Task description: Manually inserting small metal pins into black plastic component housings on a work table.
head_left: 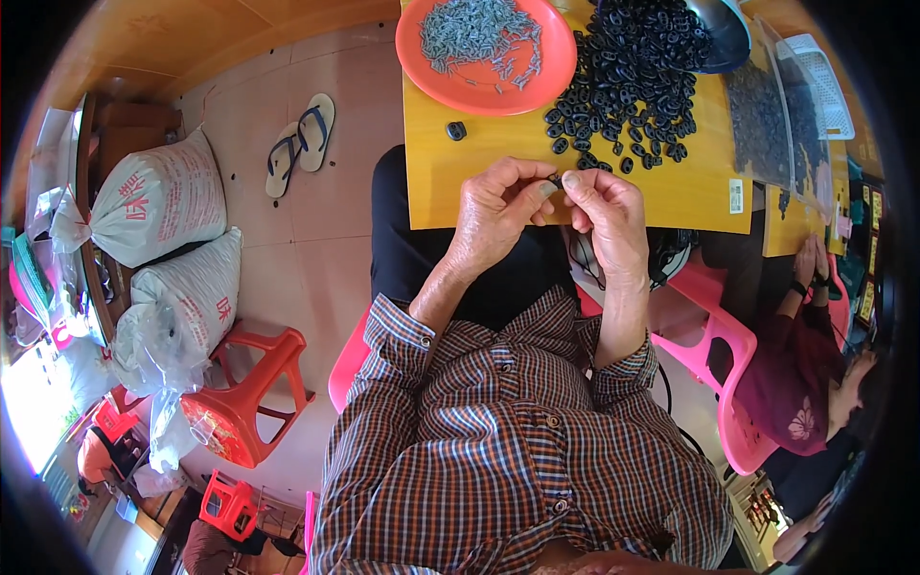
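My left hand (496, 209) and my right hand (613, 213) meet above the near edge of the yellow table (441, 187). Thumbs and fingertips pinch a small black piece (556, 180) between them; most of it is hidden. Beyond my fingers spreads a heap of small black oval plastic parts with holes (628, 81). One separate black part (456, 130) lies left of the heap. At the far left of the tabletop, an orange-red plate (450, 88) holds many small grey metal pins (479, 38).
A dark bowl (728, 38) tips toward the heap. To its right stands a clear bin (767, 115) of dark parts beside a white basket (822, 86). Another person (795, 374) sits at right. On the left are sandals (300, 144), white sacks (158, 201) and a red stool (240, 402).
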`<move>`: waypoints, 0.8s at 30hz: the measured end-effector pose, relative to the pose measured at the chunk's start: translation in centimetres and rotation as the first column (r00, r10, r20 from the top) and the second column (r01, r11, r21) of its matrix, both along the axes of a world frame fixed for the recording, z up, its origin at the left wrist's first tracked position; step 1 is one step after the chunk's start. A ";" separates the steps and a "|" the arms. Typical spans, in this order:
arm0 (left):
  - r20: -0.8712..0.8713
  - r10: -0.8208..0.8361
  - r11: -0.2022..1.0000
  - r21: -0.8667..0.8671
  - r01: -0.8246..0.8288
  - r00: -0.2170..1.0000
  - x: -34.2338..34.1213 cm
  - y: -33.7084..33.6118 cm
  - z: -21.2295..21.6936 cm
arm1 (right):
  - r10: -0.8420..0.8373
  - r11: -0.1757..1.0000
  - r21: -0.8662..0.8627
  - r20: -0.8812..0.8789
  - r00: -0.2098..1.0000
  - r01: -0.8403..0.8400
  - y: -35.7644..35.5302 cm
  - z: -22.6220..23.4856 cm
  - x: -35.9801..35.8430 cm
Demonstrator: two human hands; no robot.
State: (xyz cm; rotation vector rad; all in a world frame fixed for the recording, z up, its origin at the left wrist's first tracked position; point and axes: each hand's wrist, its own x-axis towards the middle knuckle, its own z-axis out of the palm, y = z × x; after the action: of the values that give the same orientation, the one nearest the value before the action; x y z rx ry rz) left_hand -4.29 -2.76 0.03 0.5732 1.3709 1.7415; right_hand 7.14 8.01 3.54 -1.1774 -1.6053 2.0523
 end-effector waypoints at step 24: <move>0.045 0.025 0.996 -0.091 -0.020 0.999 -0.2 0.2 1.3 | 0.042 0.933 0.360 -0.039 0.998 -0.026 -1.2 -0.3 -0.7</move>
State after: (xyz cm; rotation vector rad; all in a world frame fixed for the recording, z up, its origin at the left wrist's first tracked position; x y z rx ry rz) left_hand -4.51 -2.52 1.32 0.4667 1.4205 1.6910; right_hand 6.41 6.83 3.21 -0.9685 -1.8868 1.6898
